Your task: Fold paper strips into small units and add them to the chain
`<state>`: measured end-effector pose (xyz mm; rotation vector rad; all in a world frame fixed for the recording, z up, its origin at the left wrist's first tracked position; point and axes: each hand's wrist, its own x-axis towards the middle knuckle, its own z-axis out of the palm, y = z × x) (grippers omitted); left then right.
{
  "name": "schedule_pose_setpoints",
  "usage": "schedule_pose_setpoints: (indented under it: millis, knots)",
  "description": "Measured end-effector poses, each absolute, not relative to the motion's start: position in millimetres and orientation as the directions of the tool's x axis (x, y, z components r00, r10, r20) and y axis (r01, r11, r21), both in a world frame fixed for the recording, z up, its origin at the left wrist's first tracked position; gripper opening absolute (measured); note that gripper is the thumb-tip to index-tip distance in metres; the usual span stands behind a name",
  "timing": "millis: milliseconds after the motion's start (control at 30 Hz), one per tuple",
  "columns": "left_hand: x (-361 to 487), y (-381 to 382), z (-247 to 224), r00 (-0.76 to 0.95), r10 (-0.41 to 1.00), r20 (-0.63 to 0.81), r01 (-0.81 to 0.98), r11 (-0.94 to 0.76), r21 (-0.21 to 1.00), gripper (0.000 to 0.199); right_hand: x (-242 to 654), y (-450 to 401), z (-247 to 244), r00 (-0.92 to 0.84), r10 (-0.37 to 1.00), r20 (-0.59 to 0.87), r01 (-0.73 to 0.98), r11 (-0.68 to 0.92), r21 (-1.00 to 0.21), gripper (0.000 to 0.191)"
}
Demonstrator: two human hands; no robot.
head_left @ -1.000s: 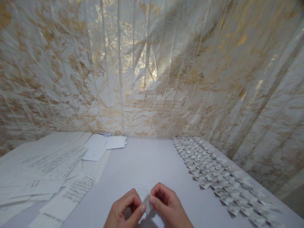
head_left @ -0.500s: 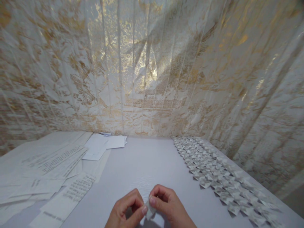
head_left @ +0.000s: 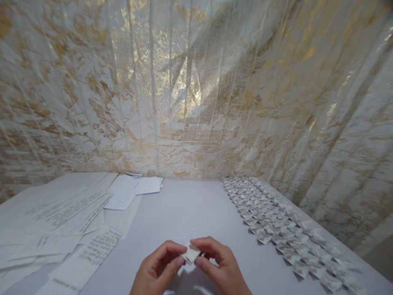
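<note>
A small folded piece of paper is held up between my two hands at the bottom centre, above the white table. My left hand pinches its left corner between thumb and fingers. On the other side, my right hand grips the right corner the same way. The paper shows a flat, pale, roughly diamond-shaped face toward me.
Rows of small folded paper pieces run along the right side of the table. Printed sheets and strips overlap on the left, with blank white papers behind them. A patterned curtain hangs at the back.
The folded paper has been turned from a narrow upright position to a flatter, wider one. My fingers have shifted to its opposite corners, and my hands are slightly farther apart.
</note>
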<state>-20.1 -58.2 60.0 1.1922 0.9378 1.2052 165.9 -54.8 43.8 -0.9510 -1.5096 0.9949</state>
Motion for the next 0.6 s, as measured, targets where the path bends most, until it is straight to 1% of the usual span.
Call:
schedule_pose_setpoints:
  millis: [67,100,200,367,467,600]
  knots:
    - [-22.8,-56.0,57.8,0.179,0.977,0.114,-0.145,-0.088,0.986,0.032,164.6,-53.0,46.0,-0.164,0.939,0.303,-0.052,0.299,-0.953,0.043]
    - [-24.1,-54.9,56.4,0.201,0.969,0.143,-0.125,-0.119,0.985,0.03,164.1,-52.2,47.0,-0.188,0.934,0.303,-0.1,0.289,-0.952,0.044]
    - [-27.1,-52.6,52.0,0.254,0.945,0.206,-0.078,-0.193,0.978,0.026,164.1,-51.3,48.9,-0.237,0.921,0.31,-0.17,0.275,-0.946,0.04]
    - [-28.9,-53.1,51.7,0.249,0.934,0.256,0.018,-0.268,0.963,0.016,166.0,-51.1,47.9,-0.23,0.93,0.286,-0.169,0.251,-0.953,0.03]
    - [-28.2,-55.3,55.0,0.232,0.931,0.282,0.06,-0.303,0.951,0.012,165.1,-51.0,44.8,-0.2,0.946,0.254,-0.174,0.221,-0.96,0.034]
    - [-26.5,-55.7,56.5,0.206,0.939,0.274,0.071,-0.294,0.953,0.009,163.2,-52.2,35.1,-0.154,0.97,0.186,-0.119,0.168,-0.979,0.04]
